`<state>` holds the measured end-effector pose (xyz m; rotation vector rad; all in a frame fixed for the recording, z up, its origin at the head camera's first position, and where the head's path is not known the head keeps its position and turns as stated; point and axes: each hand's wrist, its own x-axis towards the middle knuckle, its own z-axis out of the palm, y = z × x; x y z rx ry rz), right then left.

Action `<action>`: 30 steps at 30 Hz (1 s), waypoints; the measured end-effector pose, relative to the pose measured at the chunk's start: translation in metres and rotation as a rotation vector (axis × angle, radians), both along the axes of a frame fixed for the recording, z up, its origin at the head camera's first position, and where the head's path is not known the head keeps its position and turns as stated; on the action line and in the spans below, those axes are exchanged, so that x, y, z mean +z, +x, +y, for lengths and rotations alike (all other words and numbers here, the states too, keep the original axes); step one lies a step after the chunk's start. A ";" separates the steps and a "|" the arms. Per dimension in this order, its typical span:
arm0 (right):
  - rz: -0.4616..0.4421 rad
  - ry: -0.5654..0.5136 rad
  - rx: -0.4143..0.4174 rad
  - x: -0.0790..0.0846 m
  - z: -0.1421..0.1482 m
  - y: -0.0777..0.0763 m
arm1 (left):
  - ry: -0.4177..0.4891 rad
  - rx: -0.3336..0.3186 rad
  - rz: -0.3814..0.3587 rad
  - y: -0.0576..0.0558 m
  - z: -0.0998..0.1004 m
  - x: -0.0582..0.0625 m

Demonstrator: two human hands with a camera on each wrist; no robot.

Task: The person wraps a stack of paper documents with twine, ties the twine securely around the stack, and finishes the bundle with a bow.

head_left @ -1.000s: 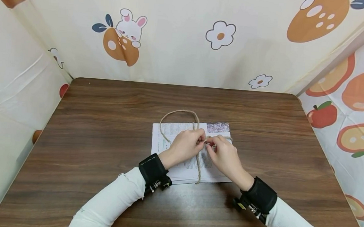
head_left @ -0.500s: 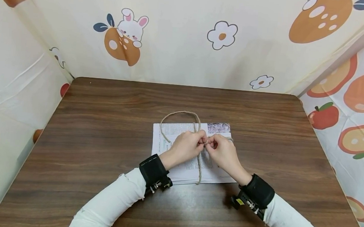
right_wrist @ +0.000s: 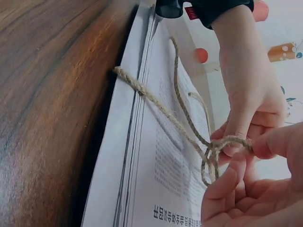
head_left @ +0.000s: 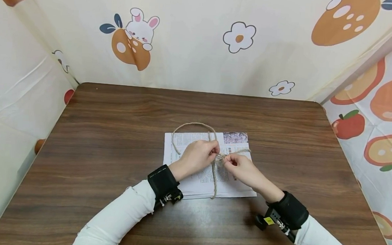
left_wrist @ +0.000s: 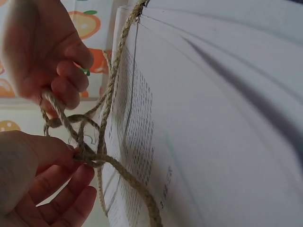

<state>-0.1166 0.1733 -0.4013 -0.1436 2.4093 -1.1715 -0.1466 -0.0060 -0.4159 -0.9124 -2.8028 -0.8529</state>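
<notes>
A stack of printed newspaper sheets [head_left: 229, 185] lies on the table, with twine [head_left: 214, 180] crossing it both ways. My left hand [head_left: 199, 152] pinches the twine at the crossing between thumb and forefinger; its other fingers are loosely bent in the left wrist view. Just right of it, my right hand [head_left: 241, 169] pinches a small loop of twine [right_wrist: 232, 139] that rises from the loose knot [left_wrist: 85, 153]. A longer length of twine arcs past the stack's far edge and back onto the paper at the left.
The brown wood-grain table [head_left: 114, 132] extends around the stack. Patterned cloth [head_left: 194, 43] hangs behind it and at both sides. Each wrist wears a black band with a small camera, the right band [head_left: 288, 210] close above the tabletop.
My right hand has drawn slightly away from the left, so the knot shows between them. The far twine arc has sunk a little. The left hand stays nearly in place.
</notes>
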 end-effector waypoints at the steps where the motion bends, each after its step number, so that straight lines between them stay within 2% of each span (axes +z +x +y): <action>1: -0.012 -0.015 0.010 0.001 0.001 0.000 | 0.001 0.000 0.002 0.000 0.000 0.000; 8: -0.102 -0.120 0.066 0.005 0.003 0.004 | 0.008 0.007 0.000 -0.003 -0.003 0.000; 12: -0.111 -0.149 0.076 0.005 0.004 0.003 | 0.003 0.003 0.006 -0.002 -0.005 0.003; 17: -0.107 -0.154 0.060 0.005 0.003 0.002 | 0.021 -0.012 0.069 0.004 -0.013 0.008; 21: -0.130 -0.171 0.047 0.007 0.004 0.002 | 0.003 -0.079 0.150 0.012 -0.020 0.011; 25: -0.155 -0.203 0.038 0.010 0.005 0.003 | -0.050 -0.167 0.191 0.019 -0.022 0.008; 27: -0.162 -0.217 0.039 0.011 0.006 0.003 | -0.075 -0.186 0.209 0.020 -0.021 0.005; 30: -0.172 -0.228 0.034 0.011 0.005 0.004 | -0.102 -0.180 0.247 0.022 -0.019 0.000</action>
